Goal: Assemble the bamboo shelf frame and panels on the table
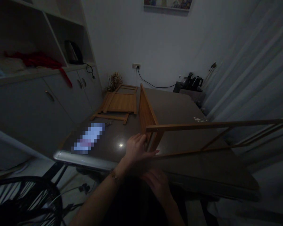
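My left hand (137, 150) is closed round the near lower corner of an upright wooden panel (147, 113), its thumb stretched to the right. At that corner the panel meets a long wooden frame (184, 126) with side rails and crossbars, which extends to the right over the table. Lower down, by the table's front edge, my right hand (157, 185) has its fingers bent and held together. Dim light and shadow hide what, if anything, is between them.
Slatted wooden pieces (121, 102) lie on the brown table (174, 106) at the back left. A blurred bright rectangle (89, 138) lies nearer. A black fan (25, 201) stands at lower left, and a coffee-maker-like appliance (191, 82) at the back right.
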A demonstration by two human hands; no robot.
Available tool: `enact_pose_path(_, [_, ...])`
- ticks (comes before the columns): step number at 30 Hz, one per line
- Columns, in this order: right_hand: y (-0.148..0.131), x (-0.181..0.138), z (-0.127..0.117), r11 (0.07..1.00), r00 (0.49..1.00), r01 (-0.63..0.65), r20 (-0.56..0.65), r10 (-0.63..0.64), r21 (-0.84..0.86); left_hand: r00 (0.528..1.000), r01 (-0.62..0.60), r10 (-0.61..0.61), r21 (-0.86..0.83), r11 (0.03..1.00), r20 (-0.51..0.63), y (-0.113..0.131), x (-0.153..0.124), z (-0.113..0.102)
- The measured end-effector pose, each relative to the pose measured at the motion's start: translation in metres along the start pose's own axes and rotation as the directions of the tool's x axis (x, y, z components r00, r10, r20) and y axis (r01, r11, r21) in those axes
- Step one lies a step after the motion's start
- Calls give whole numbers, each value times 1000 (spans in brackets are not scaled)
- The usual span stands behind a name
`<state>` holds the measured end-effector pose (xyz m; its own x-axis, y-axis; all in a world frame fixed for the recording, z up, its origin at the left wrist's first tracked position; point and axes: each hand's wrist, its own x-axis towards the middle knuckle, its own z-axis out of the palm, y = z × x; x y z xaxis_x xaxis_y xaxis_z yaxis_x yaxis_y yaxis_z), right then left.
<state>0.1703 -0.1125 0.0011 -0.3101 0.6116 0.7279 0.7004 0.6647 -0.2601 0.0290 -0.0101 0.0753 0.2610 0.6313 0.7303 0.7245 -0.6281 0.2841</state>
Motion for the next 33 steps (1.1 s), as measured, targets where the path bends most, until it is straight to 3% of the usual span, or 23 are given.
enact_pose_path(4, [0,-1,-2,999,1000,-18,-21,19,36,1000,-7,6,-43,999,-19,-2,0,3])
enact_pose_path(11, [3,-5,-12,999,995,-20,99,17,26,997,23,-33,-137,990,-68,-6,-2,14])
enact_pose_path(16, [4,-2,-13,1000,996,-15,88,13,21,993,106,-114,-179,978,-35,-7,-3,17])
enact_pose_path(28, [-8,7,-10,999,987,-21,158,25,-27,986,158,-166,-224,962,-17,-7,-8,22])
enact_pose_path(33, [-9,8,-8,996,985,-88,149,86,12,982,178,-187,-252,951,-12,-6,-8,21])
